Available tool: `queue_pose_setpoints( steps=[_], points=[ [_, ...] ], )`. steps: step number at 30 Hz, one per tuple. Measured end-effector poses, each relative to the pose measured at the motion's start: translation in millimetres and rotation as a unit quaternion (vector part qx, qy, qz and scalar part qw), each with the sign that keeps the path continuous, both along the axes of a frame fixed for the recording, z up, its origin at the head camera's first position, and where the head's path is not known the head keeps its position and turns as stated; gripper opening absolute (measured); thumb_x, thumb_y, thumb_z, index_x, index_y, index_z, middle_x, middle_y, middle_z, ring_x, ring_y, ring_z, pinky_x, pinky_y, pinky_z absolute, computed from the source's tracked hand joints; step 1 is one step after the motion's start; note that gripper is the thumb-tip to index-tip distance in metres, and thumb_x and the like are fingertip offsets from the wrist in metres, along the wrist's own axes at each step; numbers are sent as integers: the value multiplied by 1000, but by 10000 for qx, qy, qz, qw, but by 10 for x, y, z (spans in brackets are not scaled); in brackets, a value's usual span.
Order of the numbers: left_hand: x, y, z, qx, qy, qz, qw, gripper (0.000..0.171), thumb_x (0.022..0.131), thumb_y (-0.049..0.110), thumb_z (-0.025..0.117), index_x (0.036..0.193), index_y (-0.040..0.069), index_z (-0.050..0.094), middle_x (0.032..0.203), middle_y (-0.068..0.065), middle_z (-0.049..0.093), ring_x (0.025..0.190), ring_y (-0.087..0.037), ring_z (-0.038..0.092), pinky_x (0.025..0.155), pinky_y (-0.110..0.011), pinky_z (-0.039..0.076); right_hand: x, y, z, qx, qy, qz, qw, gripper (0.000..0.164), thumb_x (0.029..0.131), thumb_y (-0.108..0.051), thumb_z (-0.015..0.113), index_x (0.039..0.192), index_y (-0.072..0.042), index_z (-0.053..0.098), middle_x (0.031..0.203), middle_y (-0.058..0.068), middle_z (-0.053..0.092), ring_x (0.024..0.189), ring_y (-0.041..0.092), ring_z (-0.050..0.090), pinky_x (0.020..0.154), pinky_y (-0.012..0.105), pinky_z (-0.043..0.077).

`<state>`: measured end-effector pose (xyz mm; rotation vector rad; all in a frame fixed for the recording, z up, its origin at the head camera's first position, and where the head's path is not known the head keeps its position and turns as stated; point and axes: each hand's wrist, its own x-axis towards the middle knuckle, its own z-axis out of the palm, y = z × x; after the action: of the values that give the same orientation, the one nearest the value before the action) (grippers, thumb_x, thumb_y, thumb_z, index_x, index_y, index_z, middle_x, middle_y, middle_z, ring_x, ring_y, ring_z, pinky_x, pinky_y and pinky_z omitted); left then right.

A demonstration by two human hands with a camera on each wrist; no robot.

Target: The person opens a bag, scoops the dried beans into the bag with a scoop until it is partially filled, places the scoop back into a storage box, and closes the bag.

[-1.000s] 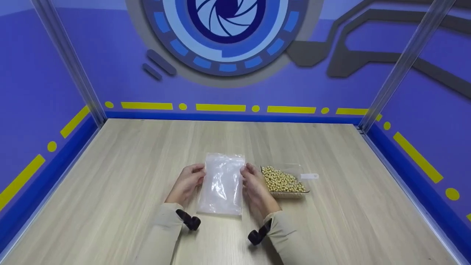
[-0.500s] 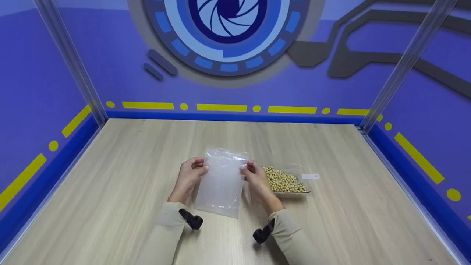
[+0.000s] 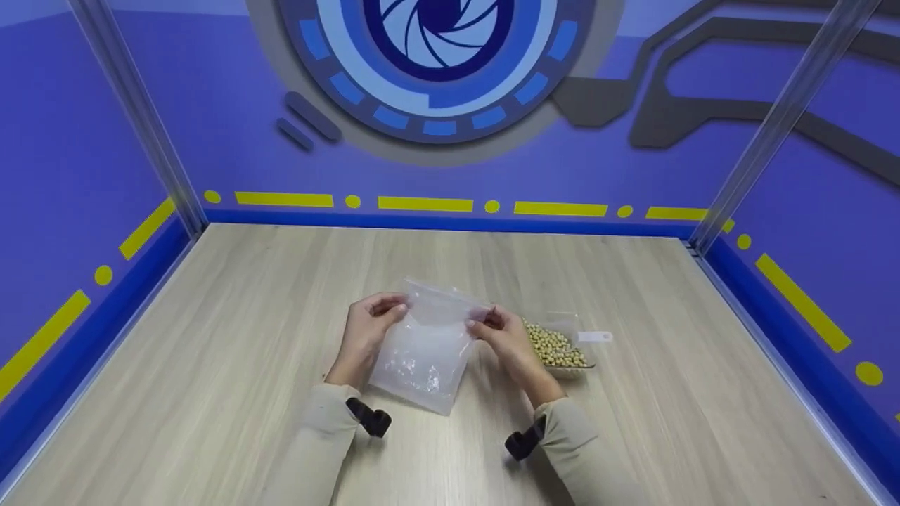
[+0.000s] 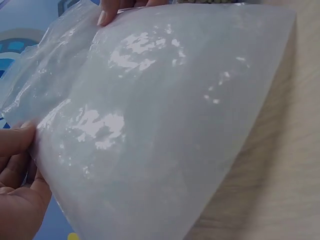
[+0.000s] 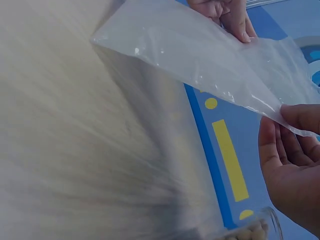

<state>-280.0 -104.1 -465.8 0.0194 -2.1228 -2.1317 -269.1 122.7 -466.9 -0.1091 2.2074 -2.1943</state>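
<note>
A clear plastic zip bag [image 3: 425, 351], flat and whitish with shiny creases, is stretched between both hands above the table. My left hand [image 3: 367, 334] pinches its left edge near the top, thumb in front and fingers behind. On the opposite edge, my right hand [image 3: 512, 344] pinches the bag near its upper right corner. The left wrist view shows the bag [image 4: 150, 115] filling most of the picture, its lower end reaching over the wood. From the right wrist, the right thumb [image 5: 302, 117] presses on the bag's edge with the fingers curled beneath.
A clear plastic box [image 3: 562, 372] of round yellowish beans [image 3: 555, 346] stands right behind the right hand. A white handle [image 3: 595, 336] sticks out over its right side. The wooden table [image 3: 246, 295] is bounded by blue printed walls [image 3: 492, 176].
Both hands have raised the bag and tilted it, its top now leaning toward the right. The right hand has moved rightward, covering more of the bean box. Its grip sits nearer the bag's top corner.
</note>
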Motion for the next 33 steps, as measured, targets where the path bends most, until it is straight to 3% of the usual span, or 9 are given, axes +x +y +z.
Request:
queue_pose_setpoints(
  steps=[5,9,12,16,19,26,33],
  points=[
    [25,36,41,-407,283,-133,9987,20,86,3,69,105,-3,70,99,-13,72,87,-12,65,77,-18,53,1,88,29,-115,26,45,9999,18,81,7,66,98,10,61,86,5,64,80,12,60,75,24,53],
    [41,68,77,-660,262,-153,9974,18,85,4,69,103,-1,72,97,-12,73,84,-10,63,73,-16,51,21,190,53,385,34,230,9990,18,79,5,70,96,7,62,86,3,62,79,12,55,69,20,49],
    [111,93,178,-891,331,-230,9952,16,86,2,68,101,-2,72,96,-13,73,82,-10,62,70,-15,49,42,267,80,798,103,526,9954,26,80,-2,74,102,6,64,88,0,61,78,11,52,64,18,44],
    [130,97,187,-1036,559,-433,9921,15,86,3,68,100,-1,73,95,-13,73,82,-11,63,70,-16,49,54,348,119,1067,240,920,9897,39,83,-14,74,116,5,64,102,4,67,88,9,58,75,19,49],
    [74,81,105,-1090,730,-654,9892,15,85,5,69,100,3,74,95,-11,73,83,-11,63,72,-16,50,54,398,142,1219,289,1077,9863,43,87,-23,71,120,4,62,113,11,67,98,9,61,88,22,49],
    [64,81,110,-1298,1074,-1110,9794,16,87,4,67,101,1,73,97,-13,72,83,-12,64,72,-17,51,60,467,172,1048,200,1365,9849,40,95,-30,59,120,1,65,115,6,68,103,10,61,90,24,49],
    [61,105,122,-1384,1205,-1226,9753,18,86,4,68,103,-1,73,99,-16,72,89,-20,67,76,-16,51,96,461,184,782,-137,1522,9852,43,92,-34,64,119,-1,66,107,0,70,96,10,64,85,26,52]
  ],
)
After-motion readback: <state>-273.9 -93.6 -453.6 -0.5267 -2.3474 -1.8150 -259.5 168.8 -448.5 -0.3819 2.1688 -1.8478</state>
